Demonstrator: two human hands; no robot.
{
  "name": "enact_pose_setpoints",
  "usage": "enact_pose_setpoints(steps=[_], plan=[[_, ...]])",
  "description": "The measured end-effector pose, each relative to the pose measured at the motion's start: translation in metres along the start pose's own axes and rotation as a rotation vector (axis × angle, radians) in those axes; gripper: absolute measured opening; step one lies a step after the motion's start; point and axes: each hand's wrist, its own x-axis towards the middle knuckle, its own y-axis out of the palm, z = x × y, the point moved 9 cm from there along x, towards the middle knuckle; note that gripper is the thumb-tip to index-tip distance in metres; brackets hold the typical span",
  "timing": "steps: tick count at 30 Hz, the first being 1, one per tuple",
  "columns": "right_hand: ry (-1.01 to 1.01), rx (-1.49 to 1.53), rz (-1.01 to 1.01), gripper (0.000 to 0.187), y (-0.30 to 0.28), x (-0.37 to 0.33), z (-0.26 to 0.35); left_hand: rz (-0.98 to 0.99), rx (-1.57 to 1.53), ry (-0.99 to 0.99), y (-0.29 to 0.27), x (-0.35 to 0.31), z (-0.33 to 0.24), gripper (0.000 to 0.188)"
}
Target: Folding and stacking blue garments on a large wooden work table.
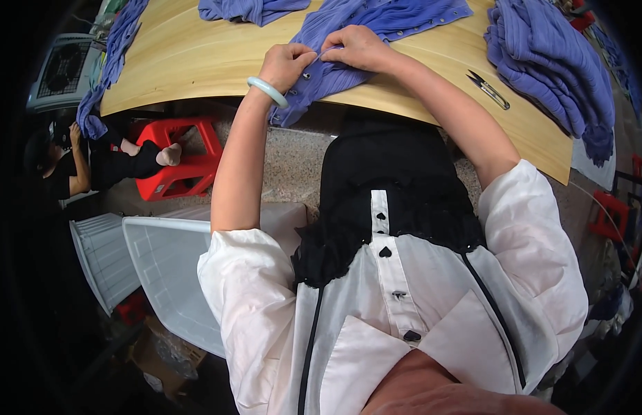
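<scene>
Now the left hand (288, 63) and right hand (359, 48) pinch at the purple garment (319, 88), which droops over the near edge of the desk (189, 59), bare surface open to the left. Over right, snips (490, 91) lie beside a bulky purple pile (542, 62) blocking that side; below left, a red stool (209, 138) and pale bin (172, 277) crowd in.

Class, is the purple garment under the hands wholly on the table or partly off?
Partly off: the purple garment droops past the near edge of the table.

Blue garments (397, 19) and snips (489, 90) lie on the table (196, 55).
</scene>
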Motion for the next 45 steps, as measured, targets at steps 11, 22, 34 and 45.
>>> enact_pose_setpoints(steps=[11, 22, 34, 45], plan=[[-0.082, -0.275, 0.037, 0.021, 0.006, -0.010, 0.014, 0.087, -0.267, -0.052, 0.008, -0.013, 0.022, 0.015], [-0.127, -0.219, 0.070, 0.026, -0.003, -0.019, 0.007, 0.083, -0.092, -0.087, 0.000, -0.012, 0.028, 0.024], [-0.115, -0.139, -0.083, 0.023, -0.010, -0.009, 0.011, -0.096, 0.229, -0.004, -0.002, 0.010, 0.003, 0.025], [-0.051, -0.103, -0.091, 0.022, -0.010, -0.002, 0.002, -0.071, 0.085, 0.022, -0.001, 0.005, -0.002, 0.025]])
